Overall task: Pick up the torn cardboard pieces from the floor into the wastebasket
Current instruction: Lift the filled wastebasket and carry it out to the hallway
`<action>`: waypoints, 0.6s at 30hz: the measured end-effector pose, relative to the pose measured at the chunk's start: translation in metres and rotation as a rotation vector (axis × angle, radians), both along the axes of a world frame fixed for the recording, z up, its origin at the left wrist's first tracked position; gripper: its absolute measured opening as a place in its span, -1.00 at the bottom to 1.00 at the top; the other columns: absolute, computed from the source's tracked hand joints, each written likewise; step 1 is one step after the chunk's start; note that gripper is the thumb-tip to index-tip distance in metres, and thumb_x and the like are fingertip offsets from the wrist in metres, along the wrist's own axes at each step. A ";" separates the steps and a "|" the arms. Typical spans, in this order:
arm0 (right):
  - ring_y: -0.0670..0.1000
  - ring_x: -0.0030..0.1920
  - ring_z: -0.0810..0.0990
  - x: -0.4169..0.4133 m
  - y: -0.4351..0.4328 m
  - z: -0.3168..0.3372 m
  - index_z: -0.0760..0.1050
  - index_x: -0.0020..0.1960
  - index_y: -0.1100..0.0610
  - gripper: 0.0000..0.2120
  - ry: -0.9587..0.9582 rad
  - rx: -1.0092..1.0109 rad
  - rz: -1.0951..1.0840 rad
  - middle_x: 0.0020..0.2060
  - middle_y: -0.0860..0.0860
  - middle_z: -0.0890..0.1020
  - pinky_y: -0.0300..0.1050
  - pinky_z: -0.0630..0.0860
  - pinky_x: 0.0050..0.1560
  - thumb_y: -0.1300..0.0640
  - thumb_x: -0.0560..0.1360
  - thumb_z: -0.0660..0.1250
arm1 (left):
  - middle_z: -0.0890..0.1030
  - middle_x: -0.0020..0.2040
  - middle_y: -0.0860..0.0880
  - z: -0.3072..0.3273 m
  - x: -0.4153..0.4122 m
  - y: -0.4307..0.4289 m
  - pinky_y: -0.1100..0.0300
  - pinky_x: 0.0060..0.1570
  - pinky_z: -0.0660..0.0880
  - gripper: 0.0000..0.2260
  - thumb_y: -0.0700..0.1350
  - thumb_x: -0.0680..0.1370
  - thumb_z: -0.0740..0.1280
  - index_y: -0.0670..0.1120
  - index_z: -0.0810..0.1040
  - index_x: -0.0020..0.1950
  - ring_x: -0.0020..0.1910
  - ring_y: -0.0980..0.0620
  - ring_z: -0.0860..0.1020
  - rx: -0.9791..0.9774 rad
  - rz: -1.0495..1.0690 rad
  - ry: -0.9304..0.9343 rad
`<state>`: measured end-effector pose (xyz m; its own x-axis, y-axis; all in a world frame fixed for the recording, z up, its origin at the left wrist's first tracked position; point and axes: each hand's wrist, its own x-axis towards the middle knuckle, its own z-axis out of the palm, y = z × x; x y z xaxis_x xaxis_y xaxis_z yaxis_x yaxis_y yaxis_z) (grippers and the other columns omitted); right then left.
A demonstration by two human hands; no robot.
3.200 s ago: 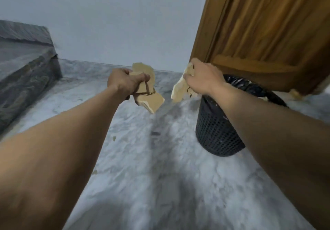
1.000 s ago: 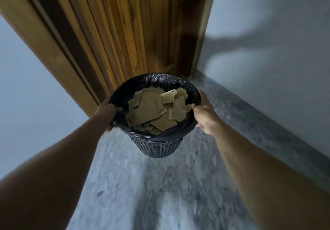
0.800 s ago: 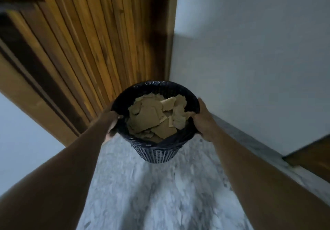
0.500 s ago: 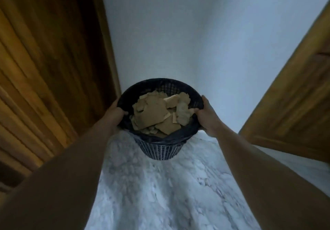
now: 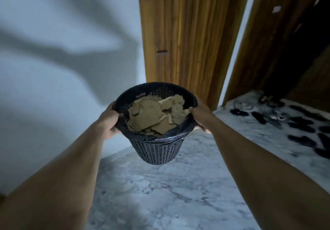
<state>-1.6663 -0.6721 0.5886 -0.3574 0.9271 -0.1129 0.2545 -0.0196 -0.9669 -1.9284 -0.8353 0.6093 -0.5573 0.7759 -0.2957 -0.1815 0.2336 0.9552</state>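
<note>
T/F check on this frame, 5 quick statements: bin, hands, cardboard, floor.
1. The wastebasket is held off the floor. True.
2. Only the left hand grips it. False: the right hand grips the opposite side of the rim too.
3. The cardboard pieces lie inside the wastebasket. True.
4. The wastebasket is upside down. False: its opening faces up, tipped slightly toward the camera.
5. Torn cardboard litters the marble floor below. False: none shows there; only blurred dark items lie at far right.
</note>
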 end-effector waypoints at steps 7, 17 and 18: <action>0.20 0.13 0.61 0.160 0.094 0.001 0.32 0.44 -0.13 -0.51 0.020 -0.002 -0.289 0.22 0.12 0.58 0.17 0.63 0.08 0.30 0.63 0.11 | 0.63 0.19 -0.17 0.010 0.128 0.170 -0.48 0.15 0.48 -0.69 -0.28 0.73 0.00 -0.10 0.45 0.34 0.18 -0.28 0.60 -0.105 -0.312 0.012; 0.17 0.00 0.62 0.329 0.227 0.009 0.32 0.42 -0.07 -0.57 0.049 0.011 -0.580 0.15 0.18 0.58 0.03 0.63 -0.15 0.31 0.66 0.09 | 0.53 0.39 -0.21 0.015 0.285 0.402 -0.46 0.32 0.35 -0.64 -0.14 0.76 -0.02 -0.15 0.40 0.49 0.34 -0.25 0.53 -0.126 -0.637 0.016; 0.18 0.05 0.61 0.343 0.243 0.008 0.31 0.47 -0.06 -0.55 0.049 0.018 -0.608 0.19 0.18 0.57 0.01 0.61 -0.14 0.31 0.66 0.10 | 0.54 0.37 -0.21 0.015 0.297 0.424 -0.45 0.31 0.38 -0.65 -0.14 0.76 -0.02 -0.14 0.41 0.47 0.29 -0.23 0.55 -0.120 -0.674 0.016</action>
<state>-1.3237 -0.4296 0.5966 0.2324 0.9682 -0.0922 0.1582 -0.1311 -0.9787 -1.6309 -0.4114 0.6245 0.0307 0.9173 -0.3970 0.0541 0.3951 0.9171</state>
